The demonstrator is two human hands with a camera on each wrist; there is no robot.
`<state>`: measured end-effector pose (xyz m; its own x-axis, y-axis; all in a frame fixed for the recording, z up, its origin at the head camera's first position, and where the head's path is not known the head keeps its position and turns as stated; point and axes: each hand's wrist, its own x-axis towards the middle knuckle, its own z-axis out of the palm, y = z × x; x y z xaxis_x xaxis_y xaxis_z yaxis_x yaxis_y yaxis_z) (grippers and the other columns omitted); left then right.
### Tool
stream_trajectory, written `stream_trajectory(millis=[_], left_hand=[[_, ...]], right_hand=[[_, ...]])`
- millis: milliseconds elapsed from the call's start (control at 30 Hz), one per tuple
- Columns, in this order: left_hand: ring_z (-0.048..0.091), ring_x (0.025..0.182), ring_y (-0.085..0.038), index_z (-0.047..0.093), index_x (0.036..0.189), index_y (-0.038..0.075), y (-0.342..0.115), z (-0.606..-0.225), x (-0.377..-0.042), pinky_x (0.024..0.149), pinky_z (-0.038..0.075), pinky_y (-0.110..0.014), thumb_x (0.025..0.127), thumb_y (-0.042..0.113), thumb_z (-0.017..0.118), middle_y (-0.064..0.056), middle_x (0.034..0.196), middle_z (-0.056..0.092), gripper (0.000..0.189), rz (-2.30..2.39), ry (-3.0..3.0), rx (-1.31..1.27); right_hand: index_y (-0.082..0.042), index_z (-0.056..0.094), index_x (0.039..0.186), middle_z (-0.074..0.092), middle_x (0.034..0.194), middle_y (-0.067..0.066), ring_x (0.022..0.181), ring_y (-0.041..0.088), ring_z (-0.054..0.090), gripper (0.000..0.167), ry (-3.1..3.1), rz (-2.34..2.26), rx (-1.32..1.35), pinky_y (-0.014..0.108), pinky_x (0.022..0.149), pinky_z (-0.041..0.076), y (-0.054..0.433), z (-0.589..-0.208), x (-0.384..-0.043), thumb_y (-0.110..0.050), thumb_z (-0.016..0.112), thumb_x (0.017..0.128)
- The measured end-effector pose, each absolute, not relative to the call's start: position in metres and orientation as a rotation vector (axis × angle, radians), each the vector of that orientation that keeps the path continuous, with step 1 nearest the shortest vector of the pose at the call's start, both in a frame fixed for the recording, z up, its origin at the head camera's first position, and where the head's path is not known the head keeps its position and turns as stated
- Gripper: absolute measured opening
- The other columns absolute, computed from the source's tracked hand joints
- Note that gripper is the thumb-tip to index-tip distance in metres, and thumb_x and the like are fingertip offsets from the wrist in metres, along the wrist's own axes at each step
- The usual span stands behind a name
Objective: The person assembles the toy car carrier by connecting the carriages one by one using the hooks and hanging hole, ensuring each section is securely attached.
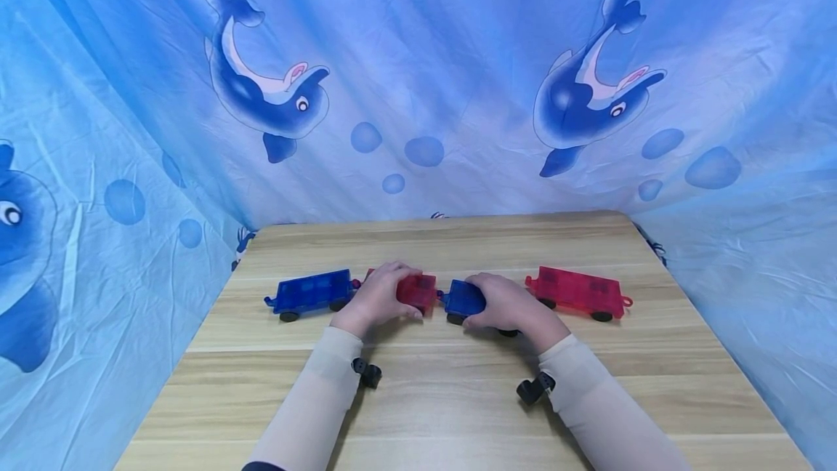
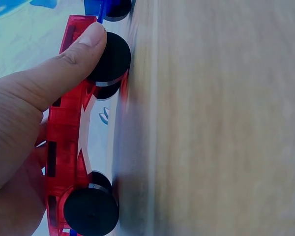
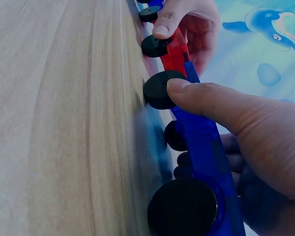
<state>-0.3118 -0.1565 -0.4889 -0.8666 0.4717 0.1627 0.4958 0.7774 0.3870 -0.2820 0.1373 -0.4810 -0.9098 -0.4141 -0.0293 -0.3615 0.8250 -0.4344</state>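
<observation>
Four-wheeled toy train cars stand in a row on the wooden table. My left hand (image 1: 379, 298) grips a translucent red train car (image 1: 421, 291) across its body, the thumb (image 2: 83, 51) lying by a black wheel in the left wrist view. My right hand (image 1: 506, 304) holds a blue train car (image 1: 466, 298), with the thumb (image 3: 201, 96) against its front wheel (image 3: 162, 91). The facing ends of these two cars meet at a small blue coupling (image 1: 440, 296). Fingers and palms hide part of both bodies.
Left of my left hand, another blue train car (image 1: 312, 291) stands end to end with the held red one. A second red train car (image 1: 578, 291) sits to the right of my right hand. A dolphin-printed curtain (image 1: 418, 78) hangs behind the wooden table (image 1: 445, 398).
</observation>
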Motion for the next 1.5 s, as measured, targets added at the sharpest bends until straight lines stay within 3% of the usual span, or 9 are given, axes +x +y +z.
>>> stream_trajectory(millis=[567,933,1500], left_hand=[[0.057,0.128,-0.023,0.064,0.144,0.026,-0.156,-0.491,-0.313,0.106,0.050,-0.049,0.065,0.047,0.100,0.002,0.140,0.062,0.089,-0.732,-2.931,-0.720],[0.057,0.129,-0.024,0.064,0.144,0.026,-0.156,-0.492,-0.315,0.107,0.049,-0.049,0.064,0.047,0.101,0.003,0.140,0.062,0.090,-0.726,-2.917,-0.745],[0.056,0.128,-0.024,0.061,0.147,0.026,-0.158,-0.488,-0.312,0.106,0.050,-0.050,0.070,0.049,0.097,0.002,0.141,0.061,0.088,-0.657,-2.941,-0.765]], right_hand=[[-0.013,0.054,0.152,0.062,0.140,0.008,0.119,0.027,0.062,0.089,2.860,-0.669,-0.612,0.050,0.098,0.055,0.139,-0.482,-0.282,-0.049,0.091,0.079],[-0.013,0.049,0.158,0.052,0.154,0.013,0.137,0.035,0.052,0.095,2.899,-0.605,-0.693,0.054,0.109,0.047,0.148,-0.482,-0.285,-0.050,0.090,0.081],[-0.013,0.048,0.158,0.052,0.153,0.011,0.136,0.036,0.053,0.096,2.927,-0.652,-0.693,0.057,0.109,0.046,0.152,-0.489,-0.284,-0.054,0.088,0.082]])
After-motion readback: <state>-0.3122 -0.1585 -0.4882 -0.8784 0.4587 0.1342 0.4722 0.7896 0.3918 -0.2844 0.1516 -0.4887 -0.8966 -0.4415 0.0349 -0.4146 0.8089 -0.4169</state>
